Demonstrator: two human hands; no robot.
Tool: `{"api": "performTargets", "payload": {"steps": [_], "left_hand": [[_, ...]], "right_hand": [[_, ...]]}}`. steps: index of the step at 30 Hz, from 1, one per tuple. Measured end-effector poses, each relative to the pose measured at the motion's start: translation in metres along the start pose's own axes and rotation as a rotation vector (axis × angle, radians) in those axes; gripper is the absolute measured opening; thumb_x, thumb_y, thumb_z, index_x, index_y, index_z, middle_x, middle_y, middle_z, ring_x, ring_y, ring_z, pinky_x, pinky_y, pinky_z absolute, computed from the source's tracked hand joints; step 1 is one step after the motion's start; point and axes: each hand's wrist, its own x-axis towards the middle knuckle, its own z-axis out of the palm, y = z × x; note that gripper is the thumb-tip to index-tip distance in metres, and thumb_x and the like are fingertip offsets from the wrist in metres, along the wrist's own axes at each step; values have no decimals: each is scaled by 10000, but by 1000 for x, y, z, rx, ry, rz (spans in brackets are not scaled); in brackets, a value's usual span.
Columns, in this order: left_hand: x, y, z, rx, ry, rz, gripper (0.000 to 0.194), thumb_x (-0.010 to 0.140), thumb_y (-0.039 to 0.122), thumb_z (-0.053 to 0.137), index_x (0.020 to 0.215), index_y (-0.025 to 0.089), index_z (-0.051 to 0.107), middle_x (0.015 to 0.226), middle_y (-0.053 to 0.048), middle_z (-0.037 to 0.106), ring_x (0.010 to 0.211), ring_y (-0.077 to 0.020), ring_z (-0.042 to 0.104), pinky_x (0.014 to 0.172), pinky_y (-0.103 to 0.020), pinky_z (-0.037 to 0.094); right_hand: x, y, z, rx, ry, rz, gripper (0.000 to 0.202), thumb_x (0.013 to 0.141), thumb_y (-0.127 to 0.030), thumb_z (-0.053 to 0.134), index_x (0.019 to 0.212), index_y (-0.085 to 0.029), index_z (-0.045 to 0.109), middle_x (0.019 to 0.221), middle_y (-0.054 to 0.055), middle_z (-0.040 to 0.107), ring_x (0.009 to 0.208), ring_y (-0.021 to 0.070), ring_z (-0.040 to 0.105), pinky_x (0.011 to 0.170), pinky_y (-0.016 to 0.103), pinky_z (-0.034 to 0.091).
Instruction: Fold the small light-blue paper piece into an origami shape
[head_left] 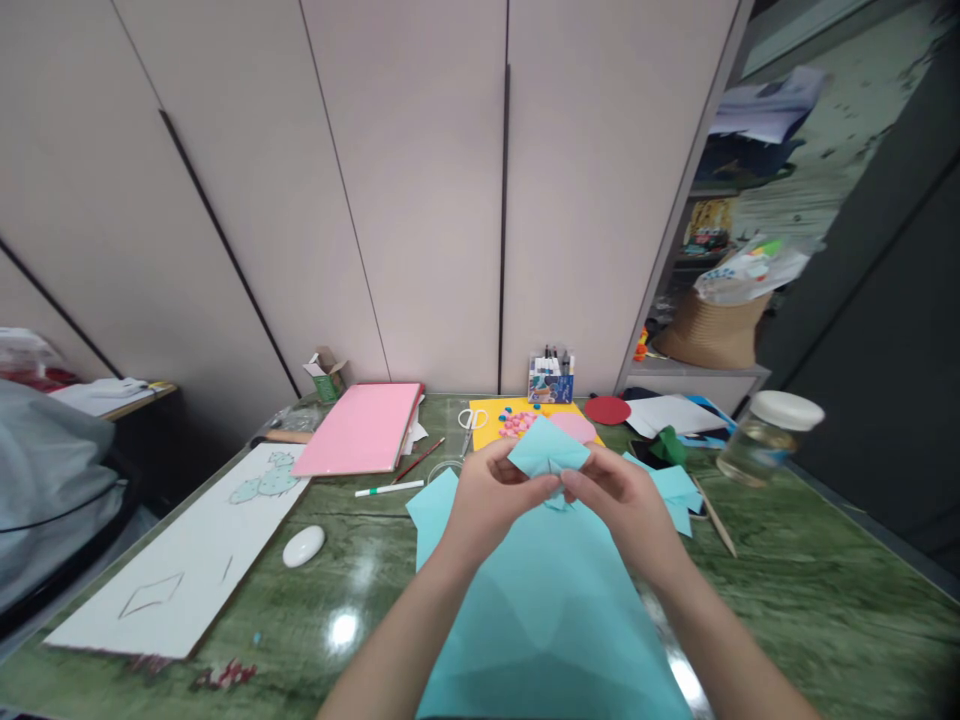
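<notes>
Both hands hold a small folded light-blue paper (pixel 549 447) above the table, near the middle of the view. My left hand (pixel 493 492) grips its left side, thumb pressed on the lower fold. From the right, my right hand (pixel 624 497) pinches the same paper, and the two thumbs almost meet at its centre. Below them lies a large light-blue sheet (pixel 551 620). Another light-blue piece (pixel 431 515) sits by its upper left, and folded light-blue pieces (pixel 675 490) lie right of my right hand.
White scissors (pixel 471 420), a yellow sheet (pixel 487 432) with pink bits, and a marker box (pixel 551 378) stand behind. Leftward are a pink folder (pixel 364 430), a green marker (pixel 390 489), a white oval object (pixel 304 547) and a drawing board (pixel 187 550). A lidded jar (pixel 766 440) is at right.
</notes>
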Motion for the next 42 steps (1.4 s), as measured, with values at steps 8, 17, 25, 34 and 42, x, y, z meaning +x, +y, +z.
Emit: {"api": "performTargets", "payload": {"steps": [8, 17, 25, 34, 42], "left_hand": [[-1, -3, 1, 193, -38, -61, 405, 607, 158, 729, 986, 164, 587, 706, 16, 621, 580, -82, 541, 535, -189, 427], [1, -6, -2, 211, -68, -72, 429, 643, 147, 695, 1046, 171, 547, 759, -8, 627, 665, -120, 586, 621, -242, 457], [3, -5, -3, 120, -137, -72, 218, 661, 191, 717, 823, 132, 583, 663, 4, 605, 617, -123, 609, 600, -240, 456], [4, -12, -6, 96, -131, -90, 244, 620, 206, 756, 802, 135, 610, 668, 2, 614, 631, -110, 580, 596, -229, 444], [3, -5, -4, 102, -128, -71, 197, 650, 207, 728, 805, 138, 628, 687, -6, 616, 652, -127, 600, 632, -247, 462]], "right_hand": [[5, 2, -6, 86, -117, 7, 174, 768, -332, 624, 863, -187, 637, 836, 20, 634, 819, 176, 563, 737, 263, 429], [4, 3, -8, 138, -21, 64, 141, 720, -309, 673, 770, -178, 679, 771, 9, 677, 730, 160, 573, 668, 241, 444], [4, 0, -9, 98, 12, 79, 155, 723, -309, 661, 712, -156, 645, 650, -12, 604, 616, 125, 517, 567, 219, 416], [5, -4, -9, 38, 24, 78, 169, 717, -326, 654, 734, -158, 657, 699, 10, 647, 644, 153, 554, 583, 248, 441], [4, -1, -9, -2, 53, 53, 186, 733, -343, 640, 733, -157, 654, 696, 23, 647, 657, 171, 569, 598, 270, 463]]}}
